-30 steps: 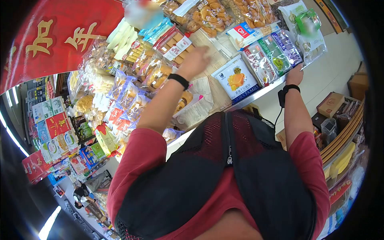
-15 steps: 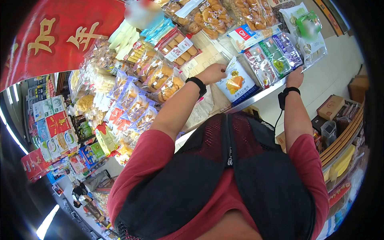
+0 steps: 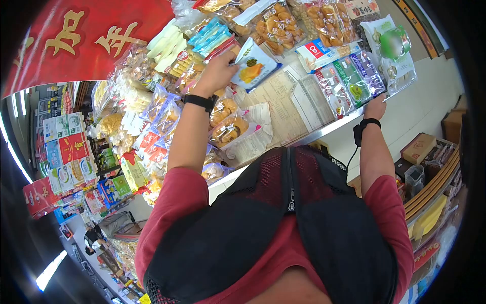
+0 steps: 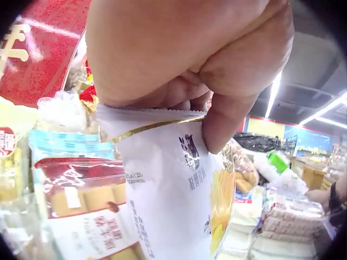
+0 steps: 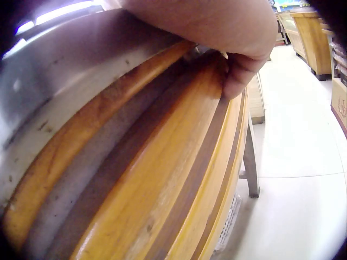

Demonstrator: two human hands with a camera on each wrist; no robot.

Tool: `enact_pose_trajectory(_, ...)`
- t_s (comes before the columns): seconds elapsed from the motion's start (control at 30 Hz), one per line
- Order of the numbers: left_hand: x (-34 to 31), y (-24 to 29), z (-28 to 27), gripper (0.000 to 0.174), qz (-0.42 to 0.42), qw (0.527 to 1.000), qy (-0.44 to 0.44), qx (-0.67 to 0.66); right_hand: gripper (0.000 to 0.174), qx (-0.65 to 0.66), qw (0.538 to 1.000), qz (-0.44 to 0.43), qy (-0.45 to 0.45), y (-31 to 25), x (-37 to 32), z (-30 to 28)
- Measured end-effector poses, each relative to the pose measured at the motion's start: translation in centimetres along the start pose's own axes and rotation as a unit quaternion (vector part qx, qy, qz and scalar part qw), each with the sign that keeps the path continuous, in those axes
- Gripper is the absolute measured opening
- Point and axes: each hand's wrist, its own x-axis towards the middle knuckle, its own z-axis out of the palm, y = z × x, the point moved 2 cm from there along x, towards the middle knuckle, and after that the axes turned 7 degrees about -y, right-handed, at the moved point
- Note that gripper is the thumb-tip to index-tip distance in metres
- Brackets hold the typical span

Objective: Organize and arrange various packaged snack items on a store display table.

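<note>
My left hand [image 3: 217, 76] holds a white and blue bag [image 3: 254, 65] with a yellow food picture, raised over papers [image 3: 276, 101] beside the packaged breads. In the left wrist view the left hand [image 4: 190, 54] pinches the top seam of this white bag [image 4: 162, 189], which hangs in front of a red biscuit package [image 4: 81, 184]. On the counter's metal edge [image 3: 324, 128] rests my right hand [image 3: 374, 107], near the purple package [image 3: 367, 71]. The right wrist view shows the right hand [image 5: 217, 32] with fingers curled over the edge above wooden slats [image 5: 162, 162].
Clear bags of round breads [image 3: 277, 28] lie at the back, with a green-marked bag [image 3: 395, 45] at the right corner. Many packed snacks and a red sign [image 3: 76, 40] stand to the left. Cardboard boxes [image 3: 420, 147] are at the right.
My left hand has moved from the biscuit package to the white and blue bag, gripped its corner and carried it up and left, uncovering papers. My right hand stays at the edge.
</note>
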Motion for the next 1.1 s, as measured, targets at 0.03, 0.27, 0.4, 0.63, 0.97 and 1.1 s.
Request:
enact_pose_trajectory(0.03, 0.4, -0.5, -0.5, 0.023, 0.001, 1.000, 0.002, 0.000, 0.073, 0.002, 1.000, -0.002, 0.000, 0.0, 0.0, 0.1)
enact_pose_trajectory(0.27, 2.5, -3.5, -1.2, 0.024, 0.005, 0.973, 0.009, 0.229, 0.073, 0.014, 1.000, -0.004, 0.004, 0.6, 0.6, 0.3)
enact_pose_trajectory(0.4, 2.5, -4.0, -1.0, 0.026, -0.038, 0.963, 0.008, 0.266, 0.074, 0.017, 1.000, 0.001, -0.006, 0.0, 0.1, 0.0)
enact_pose_trajectory(0.63, 3.2, -6.0, -1.5, 0.027, -0.016, 0.978, 0.035, 0.204, 0.073, 0.008, 1.000, -0.005, -0.006, 0.3, 0.3, 0.1)
enact_pose_trajectory(0.97, 3.4, -7.2, -1.6, 0.029, -0.051, 0.958, 0.067, 0.274, 0.073, 0.013, 1.000, -0.006, 0.002, 0.1, 0.2, 0.1)
enact_pose_trajectory(1.1, 3.2, -7.1, -1.3, 0.028, -0.061, 0.948, 0.098, 0.297, 0.074, 0.006, 1.000, -0.004, -0.001, 0.2, 0.3, 0.2)
